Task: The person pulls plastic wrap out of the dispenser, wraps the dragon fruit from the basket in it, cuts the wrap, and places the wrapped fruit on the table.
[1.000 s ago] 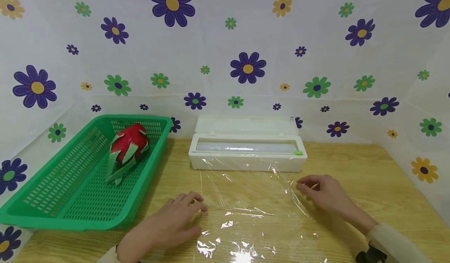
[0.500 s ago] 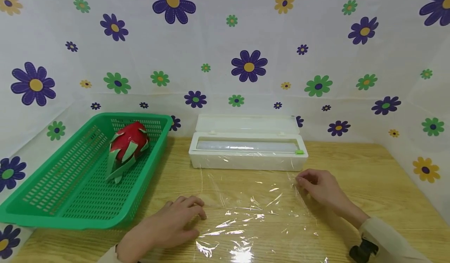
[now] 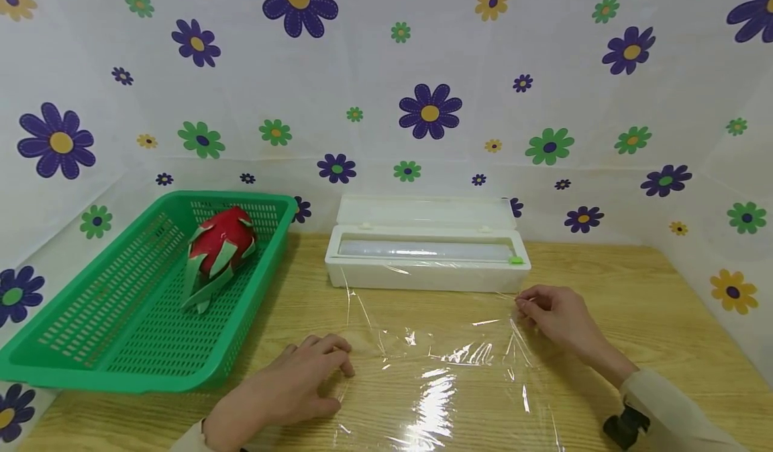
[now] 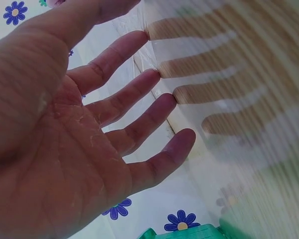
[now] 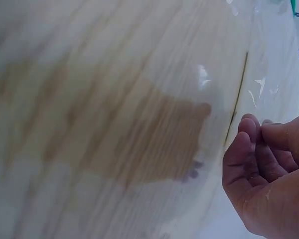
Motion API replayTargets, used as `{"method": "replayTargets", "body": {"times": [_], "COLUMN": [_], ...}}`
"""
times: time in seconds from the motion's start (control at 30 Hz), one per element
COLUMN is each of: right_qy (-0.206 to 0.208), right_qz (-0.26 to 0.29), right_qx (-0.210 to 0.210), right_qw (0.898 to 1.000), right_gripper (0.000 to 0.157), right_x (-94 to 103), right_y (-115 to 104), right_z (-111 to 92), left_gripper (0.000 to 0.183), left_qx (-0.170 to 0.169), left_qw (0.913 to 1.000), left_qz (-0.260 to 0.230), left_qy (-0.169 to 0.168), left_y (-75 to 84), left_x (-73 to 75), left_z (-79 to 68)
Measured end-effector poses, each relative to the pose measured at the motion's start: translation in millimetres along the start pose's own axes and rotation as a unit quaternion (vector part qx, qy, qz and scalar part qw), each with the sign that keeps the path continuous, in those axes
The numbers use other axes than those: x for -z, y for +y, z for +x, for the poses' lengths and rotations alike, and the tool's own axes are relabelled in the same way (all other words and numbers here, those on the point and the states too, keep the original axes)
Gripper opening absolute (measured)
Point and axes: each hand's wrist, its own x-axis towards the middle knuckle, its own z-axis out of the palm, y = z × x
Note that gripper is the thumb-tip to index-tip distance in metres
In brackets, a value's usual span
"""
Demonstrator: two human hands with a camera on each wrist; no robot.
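A sheet of clear plastic wrap [image 3: 447,351] stretches over the wooden table toward me from a white wrap dispenser box [image 3: 423,277]. The box's lid is up, and the roll [image 3: 423,250] shows inside. My right hand [image 3: 558,318] pinches the sheet's right edge between thumb and fingers, near the box's front right corner. On the sheet's left side my left hand [image 3: 296,385] lies with fingers spread, the fingertips [image 4: 152,74] at the wrap and table surface. A green slide cutter [image 3: 516,260] sits at the right end of the box's front rim.
On the left stands a green plastic basket [image 3: 241,331] with a red dragon fruit [image 3: 223,241] in it, close to my left forearm. Behind the table hangs a white cloth [image 3: 374,70] with printed flowers. The wooden table [image 3: 640,318] extends to the right.
The right hand has shifted slightly away from me along the sheet's right edge, and the glints and creases in the wrap have changed. The left hand stays nearly in place.
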Motion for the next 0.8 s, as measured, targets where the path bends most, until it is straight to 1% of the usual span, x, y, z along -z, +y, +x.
{"method": "replayTargets", "body": {"times": [0.1,0.17,0.23,0.4,0.5,0.57,0.63,0.67,0.7,0.77,0.8], "right_qy": [0.016,0.018,0.016,0.006,0.002,0.007,0.019,0.032,0.048,0.073,0.082], "right_qz": [-0.023,-0.021,-0.004,0.051,0.056,0.043,0.014,-0.001,-0.017,-0.047,-0.058], "right_qx": [0.024,0.024,0.012,-0.041,-0.06,-0.063,-0.045,-0.026,0.003,0.083,0.135], "right_qw": [0.999,0.999,1.0,0.998,0.997,0.997,0.999,0.999,0.999,0.993,0.986], "right_gripper": [0.016,0.017,0.019,0.03,0.033,0.032,0.03,0.028,0.025,0.016,0.012], "right_x": [0.3,1.4,3.2,9.2,12.2,14.0,15.1,14.9,14.5,13.2,11.8], "right_y": [2.2,3.7,5.3,11.4,14.4,14.3,13.0,12.1,10.9,8.2,7.1], "right_z": [2.6,4.1,5.5,7.7,6.3,4.2,0.8,-1.4,-3.7,-8.8,-11.6], "left_gripper": [0.03,0.031,0.031,0.032,0.032,0.032,0.031,0.031,0.03,0.03,0.03], "left_qx": [0.002,0.004,0.004,0.004,0.006,0.01,0.012,0.013,0.013,0.01,0.008], "left_qw": [1.0,0.9999,0.9999,1.0,0.9999,0.9999,0.9999,0.9998,0.9998,0.9999,0.9999], "left_qz": [-0.006,-0.01,-0.011,-0.008,-0.006,-0.007,-0.007,-0.006,-0.006,-0.003,-0.001], "left_qy": [0.0,0.0,-0.001,-0.003,-0.006,-0.01,-0.01,-0.01,-0.011,-0.01,-0.008], "left_y": [0.1,0.0,-0.1,0.1,0.5,0.8,0.6,0.5,0.4,-0.2,-0.6], "left_x": [0.3,0.2,0.2,0.3,0.3,0.4,0.3,0.3,0.4,0.4,0.4], "left_z": [-0.6,-1.1,-1.5,-1.9,-2.2,-2.1,-2.0,-1.9,-1.9,-2.0,-2.1]}}
